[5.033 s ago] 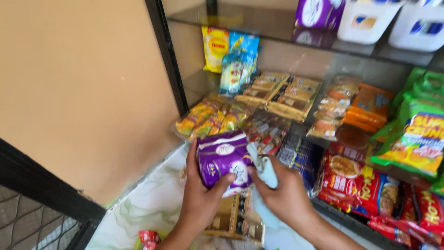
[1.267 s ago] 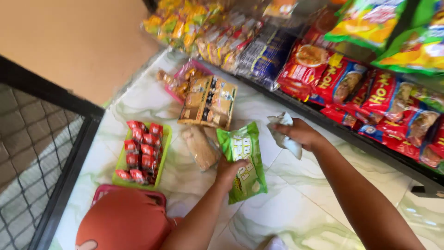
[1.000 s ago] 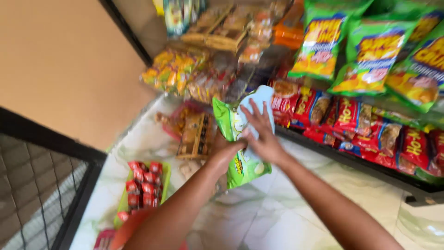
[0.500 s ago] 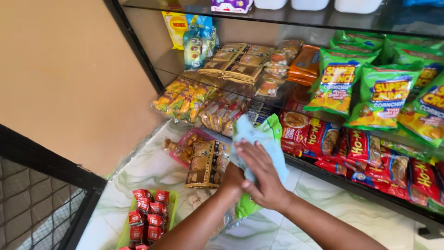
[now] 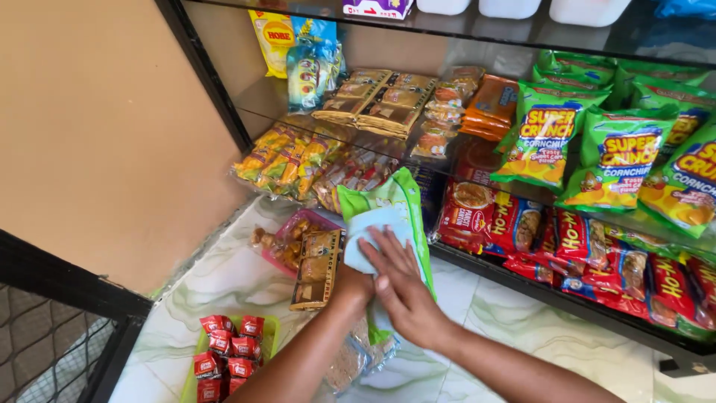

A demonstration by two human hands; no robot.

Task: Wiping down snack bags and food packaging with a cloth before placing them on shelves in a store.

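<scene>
A green snack packet (image 5: 395, 205) is held upright in front of the shelves. My left hand (image 5: 352, 283) grips it from behind and below. My right hand (image 5: 399, 287) lies flat against its front, pressing a pale blue cloth (image 5: 373, 231) onto the packet. Both forearms reach in from the bottom of the head view. Behind the packet the glass shelf (image 5: 283, 112) carries rows of wrapped snacks.
On the marble floor (image 5: 224, 276) lie a pink tray of snacks (image 5: 287, 239), a brown biscuit box (image 5: 317, 269) and a green tray of red packets (image 5: 227, 354). Green corn chip bags (image 5: 619, 160) and red noodle packs (image 5: 522, 224) fill the shelves at right. A tan wall (image 5: 97, 127) stands left.
I picked the green packet up from the floor and raised it before the shelves. My right hand brought the cloth onto its front. The view tilted upward.
</scene>
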